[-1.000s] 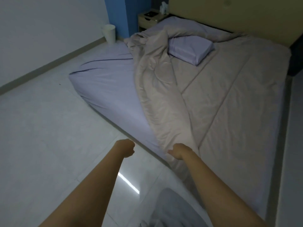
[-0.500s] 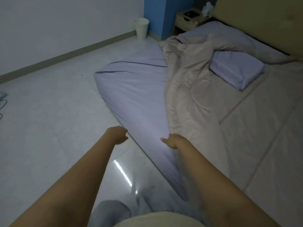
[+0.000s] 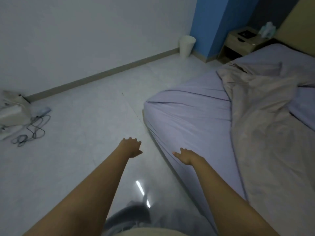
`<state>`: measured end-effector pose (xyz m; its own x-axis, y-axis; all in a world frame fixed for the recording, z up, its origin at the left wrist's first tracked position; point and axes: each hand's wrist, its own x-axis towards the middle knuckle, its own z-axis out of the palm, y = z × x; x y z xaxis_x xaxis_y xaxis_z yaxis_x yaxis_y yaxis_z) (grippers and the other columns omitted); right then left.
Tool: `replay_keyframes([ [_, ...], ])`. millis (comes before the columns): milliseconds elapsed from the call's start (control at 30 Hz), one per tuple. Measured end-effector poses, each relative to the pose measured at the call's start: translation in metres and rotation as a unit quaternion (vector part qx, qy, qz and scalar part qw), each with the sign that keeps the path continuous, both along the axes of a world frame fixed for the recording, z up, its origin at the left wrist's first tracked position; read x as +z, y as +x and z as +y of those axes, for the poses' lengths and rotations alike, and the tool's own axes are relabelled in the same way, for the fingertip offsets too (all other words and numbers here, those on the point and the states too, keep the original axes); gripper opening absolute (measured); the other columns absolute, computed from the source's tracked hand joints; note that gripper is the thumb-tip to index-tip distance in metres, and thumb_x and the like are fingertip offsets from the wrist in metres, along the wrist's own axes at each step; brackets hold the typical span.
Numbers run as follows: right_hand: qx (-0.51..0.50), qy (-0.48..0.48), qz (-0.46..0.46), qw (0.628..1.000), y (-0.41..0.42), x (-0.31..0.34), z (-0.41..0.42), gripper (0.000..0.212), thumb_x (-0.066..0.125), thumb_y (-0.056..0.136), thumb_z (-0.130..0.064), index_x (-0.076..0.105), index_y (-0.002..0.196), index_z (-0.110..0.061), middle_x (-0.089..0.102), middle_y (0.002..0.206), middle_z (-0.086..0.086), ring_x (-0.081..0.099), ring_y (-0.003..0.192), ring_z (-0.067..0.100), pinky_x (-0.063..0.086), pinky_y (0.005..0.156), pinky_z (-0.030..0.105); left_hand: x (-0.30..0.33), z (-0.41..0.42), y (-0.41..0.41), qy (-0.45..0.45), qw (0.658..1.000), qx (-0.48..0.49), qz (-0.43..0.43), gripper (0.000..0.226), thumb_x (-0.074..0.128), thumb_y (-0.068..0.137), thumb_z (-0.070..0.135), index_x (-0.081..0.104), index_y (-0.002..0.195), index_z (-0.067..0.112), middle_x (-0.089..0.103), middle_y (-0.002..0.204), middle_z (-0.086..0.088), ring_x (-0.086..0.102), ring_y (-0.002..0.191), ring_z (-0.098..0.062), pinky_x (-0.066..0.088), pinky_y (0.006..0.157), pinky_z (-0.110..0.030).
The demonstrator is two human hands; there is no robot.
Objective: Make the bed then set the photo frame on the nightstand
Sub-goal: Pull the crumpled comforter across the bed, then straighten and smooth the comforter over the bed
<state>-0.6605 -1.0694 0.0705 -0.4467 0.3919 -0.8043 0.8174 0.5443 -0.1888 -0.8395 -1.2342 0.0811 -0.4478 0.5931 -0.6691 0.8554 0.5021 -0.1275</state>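
The low bed with a pale purple sheet [image 3: 190, 120] lies just past the right hand [image 3: 186, 156], and its corner bulges out ahead of both hands. A crumpled beige blanket [image 3: 265, 116] covers the bed further to the right of that hand and is cut off at the picture's edge. A purple pillow [image 3: 305, 108] peeks out, mostly hidden. Far beyond the hands, the small light wooden nightstand [image 3: 238, 45] holds a dark flat thing [image 3: 246, 34], too blurry to name.

Both arms reach forward. The right hand's grip is open, fingers spread over the sheet's edge; touching or not, I cannot tell. The left hand [image 3: 131, 148] hangs open over the shiny white floor [image 3: 76, 142], holding nothing.

Left of that hand the floor is wide. A white bin [image 3: 186, 46] stands far off by the wall, and grey cables [image 3: 32, 130] lie far to the left.
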Motion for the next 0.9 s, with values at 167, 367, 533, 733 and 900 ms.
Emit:
replay_keyframes([
  [167,-0.008,-0.003,0.02,1.0,-0.111,0.008,-0.01,0.087,0.021,0.093,-0.067,0.004,0.154,-0.008,0.009,0.162,0.012,0.017,0.148,0.028,0.015,0.122,0.04,0.001,-0.009,-0.114,-0.011,1.0,0.0,0.01,0.062,0.036,0.1,0.047,0.029,0.15,0.011,0.035,0.154,-0.01,0.031,0.143,-0.03,0.029,0.116,-0.046],
  [367,0.002,0.017,0.014,1.0,-0.227,0.015,0.021,0.086,0.02,0.093,-0.067,0.006,0.154,-0.007,0.013,0.161,0.013,0.021,0.146,0.031,0.019,0.12,0.041,0.008,0.034,-0.221,0.016,1.0,-0.007,-0.008,0.06,0.035,0.101,0.046,0.028,0.15,0.012,0.036,0.153,-0.009,0.033,0.142,-0.028,0.031,0.114,-0.045],
  [533,0.014,0.002,0.016,1.0,-0.338,0.012,0.072,0.077,0.025,0.098,-0.057,0.013,0.153,-0.004,0.016,0.16,0.014,0.024,0.145,0.031,0.019,0.119,0.04,0.012,0.069,-0.319,0.026,0.999,0.028,-0.012,0.06,0.034,0.101,0.046,0.027,0.151,0.014,0.036,0.154,-0.009,0.035,0.142,-0.027,0.035,0.113,-0.044],
  [733,0.065,-0.009,0.028,0.997,-0.475,0.02,0.138,0.076,0.025,0.099,-0.055,0.017,0.152,0.0,0.016,0.16,0.016,0.021,0.147,0.03,0.018,0.119,0.038,0.016,0.097,-0.433,0.006,0.995,0.103,-0.002,0.061,0.034,0.101,0.046,0.024,0.153,0.014,0.034,0.155,-0.01,0.035,0.143,-0.028,0.034,0.113,-0.044],
  [900,0.077,0.011,0.02,0.997,-0.543,0.023,0.179,0.079,0.024,0.097,-0.06,0.023,0.151,-0.003,0.023,0.159,0.013,0.026,0.145,0.029,0.021,0.118,0.04,0.014,0.132,-0.498,-0.007,0.992,0.121,-0.025,0.062,0.033,0.102,0.045,0.02,0.154,0.014,0.03,0.157,-0.009,0.032,0.145,-0.027,0.033,0.114,-0.042],
])
